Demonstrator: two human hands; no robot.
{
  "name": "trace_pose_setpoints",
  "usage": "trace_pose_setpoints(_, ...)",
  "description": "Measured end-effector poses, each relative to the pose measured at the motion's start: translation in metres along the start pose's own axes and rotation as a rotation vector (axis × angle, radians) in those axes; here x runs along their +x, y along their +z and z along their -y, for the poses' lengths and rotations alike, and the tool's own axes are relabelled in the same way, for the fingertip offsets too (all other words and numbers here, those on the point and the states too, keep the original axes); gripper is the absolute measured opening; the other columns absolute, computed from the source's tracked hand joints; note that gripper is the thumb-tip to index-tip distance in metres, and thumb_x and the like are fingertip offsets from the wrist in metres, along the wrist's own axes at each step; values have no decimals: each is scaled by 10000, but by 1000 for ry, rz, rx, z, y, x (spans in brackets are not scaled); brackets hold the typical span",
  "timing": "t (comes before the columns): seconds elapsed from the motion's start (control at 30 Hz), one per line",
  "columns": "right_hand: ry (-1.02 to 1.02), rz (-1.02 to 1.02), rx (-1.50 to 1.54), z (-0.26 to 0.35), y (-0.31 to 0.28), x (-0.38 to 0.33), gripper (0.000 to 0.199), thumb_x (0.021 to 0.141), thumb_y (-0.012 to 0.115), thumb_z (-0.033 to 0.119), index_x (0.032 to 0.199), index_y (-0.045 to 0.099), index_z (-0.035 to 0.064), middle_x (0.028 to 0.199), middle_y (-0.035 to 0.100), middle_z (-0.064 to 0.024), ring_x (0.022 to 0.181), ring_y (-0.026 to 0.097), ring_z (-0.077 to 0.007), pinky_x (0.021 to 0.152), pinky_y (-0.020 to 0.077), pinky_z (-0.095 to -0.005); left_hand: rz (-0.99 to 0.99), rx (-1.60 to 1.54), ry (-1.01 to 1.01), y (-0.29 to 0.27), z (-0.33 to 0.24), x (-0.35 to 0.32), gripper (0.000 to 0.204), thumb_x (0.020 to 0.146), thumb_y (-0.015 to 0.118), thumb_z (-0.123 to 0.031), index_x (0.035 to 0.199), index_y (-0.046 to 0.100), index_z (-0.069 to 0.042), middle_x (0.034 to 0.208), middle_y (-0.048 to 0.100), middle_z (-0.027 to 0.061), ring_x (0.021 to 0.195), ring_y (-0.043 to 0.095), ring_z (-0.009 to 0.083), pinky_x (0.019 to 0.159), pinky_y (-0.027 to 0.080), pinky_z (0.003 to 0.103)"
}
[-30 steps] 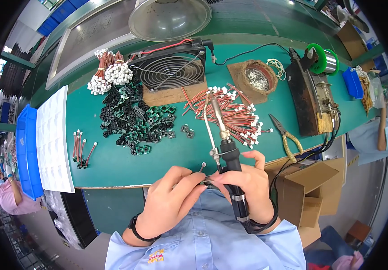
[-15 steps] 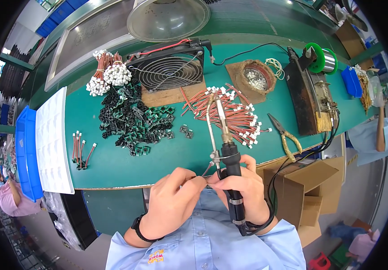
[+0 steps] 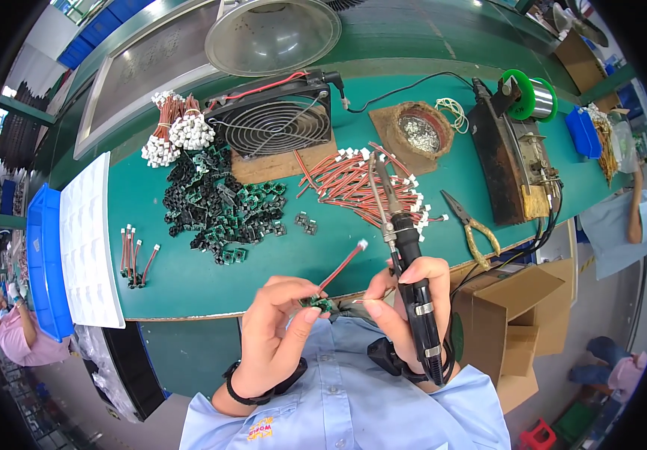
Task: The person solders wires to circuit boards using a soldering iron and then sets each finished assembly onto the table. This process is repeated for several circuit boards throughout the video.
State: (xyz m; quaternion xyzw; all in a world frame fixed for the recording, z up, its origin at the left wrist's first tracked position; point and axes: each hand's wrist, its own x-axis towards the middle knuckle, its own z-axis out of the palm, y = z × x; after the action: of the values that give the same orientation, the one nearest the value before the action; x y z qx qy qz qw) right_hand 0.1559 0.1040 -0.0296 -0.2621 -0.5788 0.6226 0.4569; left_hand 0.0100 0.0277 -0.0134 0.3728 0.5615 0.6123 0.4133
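Observation:
Between the thumb and fingers of my left hand is a small green circuit board. A red wire lead with a white connector at its tip rises from that board. My right hand is closed around a black soldering iron, its metal tip pointing away from me over the loose wire leads. A thin metal tube runs alongside the iron. A fine strand pokes out from my right thumb and fingertip toward the board, too small to name.
Black-and-green parts lie piled left of centre, behind them bundled leads and a fan. At right are pliers, a solder-scrap bowl, a solder spool and a black metal box. A white tray stands left.
My hands have moved apart. The board with its upright lead now shows in my left fingers. The iron has shifted right and its tip has dropped nearer the table.

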Motion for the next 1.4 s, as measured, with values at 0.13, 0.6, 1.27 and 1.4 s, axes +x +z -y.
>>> trace_pose_setpoints(0.13,58,36,89,2,2,-1,449,739,624,-99,1038,343,85,921,505,-133,745,560,-155,690,465,-300,24,-208,-91,-2,-2,2,171,836,550,4,1001,506,15,959,539,116,821,546,178,746,489,292)
trace_pose_setpoints(0.6,-34,205,-153,14,11,2,428,751,651,-68,1016,350,81,786,592,-111,742,617,-172,723,454,-312,287,-855,-432,-15,21,7,263,878,582,-161,1091,519,-19,1034,546,83,928,538,176,797,432,308)
trace_pose_setpoints(1.27,-252,127,-325,17,14,8,442,651,736,-41,960,459,112,765,634,5,701,600,-120,847,294,-331,279,-804,-375,-12,18,7,261,872,597,-208,1032,513,-20,957,521,69,867,529,159,778,430,298)
trace_pose_setpoints(1.4,-254,134,-317,15,13,8,446,643,748,-31,957,466,113,773,631,12,691,602,-117,841,302,-335,263,-781,-367,-10,16,7,258,869,601,-200,1030,514,-17,951,523,73,870,523,156,774,424,291)
